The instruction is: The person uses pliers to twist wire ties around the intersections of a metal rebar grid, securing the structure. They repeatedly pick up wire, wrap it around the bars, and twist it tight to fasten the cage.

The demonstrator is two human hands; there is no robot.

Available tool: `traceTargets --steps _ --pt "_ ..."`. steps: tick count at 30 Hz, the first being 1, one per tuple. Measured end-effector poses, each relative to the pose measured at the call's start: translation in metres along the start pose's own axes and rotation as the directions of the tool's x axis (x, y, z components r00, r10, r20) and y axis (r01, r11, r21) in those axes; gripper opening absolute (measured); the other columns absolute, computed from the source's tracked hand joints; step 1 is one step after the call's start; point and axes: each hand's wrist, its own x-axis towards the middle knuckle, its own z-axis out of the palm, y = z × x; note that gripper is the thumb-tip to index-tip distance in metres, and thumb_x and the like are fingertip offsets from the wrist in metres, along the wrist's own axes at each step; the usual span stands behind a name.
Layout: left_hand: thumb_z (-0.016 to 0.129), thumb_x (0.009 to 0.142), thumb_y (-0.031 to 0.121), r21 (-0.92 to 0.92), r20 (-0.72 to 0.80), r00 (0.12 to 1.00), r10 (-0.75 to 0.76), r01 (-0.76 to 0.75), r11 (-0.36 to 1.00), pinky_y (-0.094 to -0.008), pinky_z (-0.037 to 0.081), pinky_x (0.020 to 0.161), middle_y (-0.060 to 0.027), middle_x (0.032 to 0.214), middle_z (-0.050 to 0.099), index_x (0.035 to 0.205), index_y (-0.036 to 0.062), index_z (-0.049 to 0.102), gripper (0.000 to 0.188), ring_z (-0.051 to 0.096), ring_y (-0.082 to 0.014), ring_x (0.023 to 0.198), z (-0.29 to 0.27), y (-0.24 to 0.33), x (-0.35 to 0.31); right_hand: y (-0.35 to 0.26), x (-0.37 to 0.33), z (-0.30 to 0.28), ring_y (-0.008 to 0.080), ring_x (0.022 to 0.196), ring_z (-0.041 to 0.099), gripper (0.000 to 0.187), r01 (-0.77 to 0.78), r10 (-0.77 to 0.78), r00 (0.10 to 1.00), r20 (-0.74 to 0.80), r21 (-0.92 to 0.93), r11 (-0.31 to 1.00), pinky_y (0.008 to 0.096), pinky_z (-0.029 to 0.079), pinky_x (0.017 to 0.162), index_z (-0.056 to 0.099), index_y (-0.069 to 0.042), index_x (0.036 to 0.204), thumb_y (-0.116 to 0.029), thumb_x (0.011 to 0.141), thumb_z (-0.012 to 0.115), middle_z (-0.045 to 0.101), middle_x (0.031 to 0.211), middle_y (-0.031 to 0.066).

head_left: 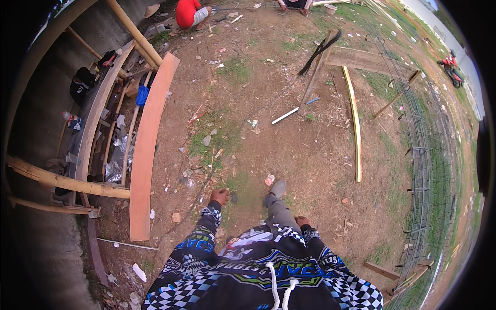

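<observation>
My left hand (220, 196) hangs ahead of my body over the dirt, its fingers loosely curled with nothing visible in them. Close to my right thigh is my right hand (303, 221), partly covered by the sleeve. Its fingers are too small and hidden to read. Neither hand touches a tool or board. One grey shoe (278, 189) shows on the ground in front of me. A long reddish-brown plank (151, 150) stretches along my left, beyond reach of the left hand.
A bamboo-framed bench (102, 113) holding bags and scraps stands along the left wall. To the right are a wooden frame (356, 57), a pale batten (354, 124) and a long steel rebar cage (419, 165). A person in red (187, 14) crouches far ahead, another person beside them.
</observation>
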Motion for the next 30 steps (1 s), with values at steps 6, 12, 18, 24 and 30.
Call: traceTargets --steps 6,12,18,24,30 --pt "0.062 0.093 0.033 -0.303 0.247 0.959 -0.138 0.212 0.929 -0.0353 0.055 0.06 -0.012 0.103 0.066 0.119 0.0037 0.057 0.04 0.066 -0.0215 0.08 0.052 0.121 0.053 -0.003 0.166 -0.073 0.0194 0.074 0.069 0.028 0.035 -0.02 0.993 0.119 -0.132 0.991 0.0327 0.055 0.067 0.069 -0.006 0.102 -0.028 0.086 0.063 0.071 0.084 0.0105" --pt "0.055 0.097 0.036 -0.438 0.468 0.862 -0.196 0.419 0.795 -0.0455 0.054 0.078 -0.0161 0.115 0.06 0.125 0.0044 0.049 0.042 0.063 -0.0301 0.102 0.071 0.186 0.106 -0.139 0.277 -0.191 0.0244 0.08 0.069 0.041 -0.043 0.055 0.997 -0.062 0.173 0.984 0.0369 0.054 0.073 0.063 -0.008 0.112 -0.037 0.084 0.066 0.071 0.091 0.0155" --pt "0.055 0.096 0.04 -0.343 0.689 0.649 -0.322 0.684 0.643 -0.0523 0.047 0.092 -0.0216 0.129 0.053 0.13 0.002 0.043 0.052 0.057 -0.0357 0.113 0.095 0.211 0.206 -0.216 0.378 -0.225 0.0355 0.105 0.063 0.055 -0.06 0.058 0.998 0.019 0.13 0.99 0.0419 0.048 0.093 0.054 -0.012 0.127 -0.044 0.084 0.064 0.067 0.109 0.0217" --pt "0.044 0.098 0.048 -0.497 0.749 0.644 -0.153 0.699 0.514 -0.0554 0.044 0.097 -0.0222 0.129 0.053 0.136 0.0049 0.042 0.058 0.054 -0.0355 0.116 0.067 0.291 0.297 -0.258 0.526 -0.223 0.0357 0.105 0.063 0.056 -0.231 0.198 0.96 0.196 0.163 0.959 0.0419 0.049 0.09 0.048 -0.015 0.134 -0.042 0.086 0.062 0.066 0.112 0.0206" --pt "0.041 0.097 0.053 -0.508 0.797 0.569 -0.201 0.813 0.285 -0.0589 0.037 0.102 -0.0269 0.135 0.047 0.14 0.0061 0.037 0.064 0.048 -0.0415 0.124 0.043 0.326 0.364 -0.243 0.694 -0.192 0.0376 0.104 0.063 0.053 -0.377 0.358 0.926 0.121 0.237 0.895 0.0425 0.048 0.091 0.058 -0.008 0.122 -0.043 0.083 0.063 0.065 0.111 0.0234"
